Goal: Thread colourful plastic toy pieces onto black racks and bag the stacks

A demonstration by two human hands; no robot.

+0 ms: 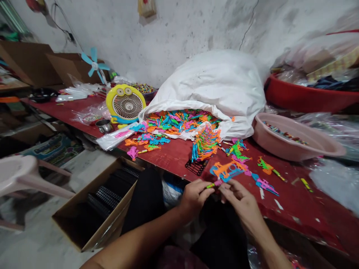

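My left hand point(196, 196) pinches a short yellow-green patterned stick point(210, 185) at the front edge of the red table point(171, 157). Beside it, my right hand point(237, 194) has its fingers closed at the base of orange and blue flat plastic pieces point(227, 170), which fan out above both hands. Just behind stands a stacked row of colourful plastic pieces point(206, 144) near a black wire rack point(196, 167). More such pieces fill the mouth of a big white sack point(213, 86). Loose pieces with sticks point(270, 168) lie to the right.
A yellow fan point(126, 104) and a metal cup point(104, 126) stand left of the sack. At the right are a pink basin point(297, 140) and a red tub point(311, 95). An open cardboard box point(112, 228) with black items sits below left, near a pink stool point(22, 175).
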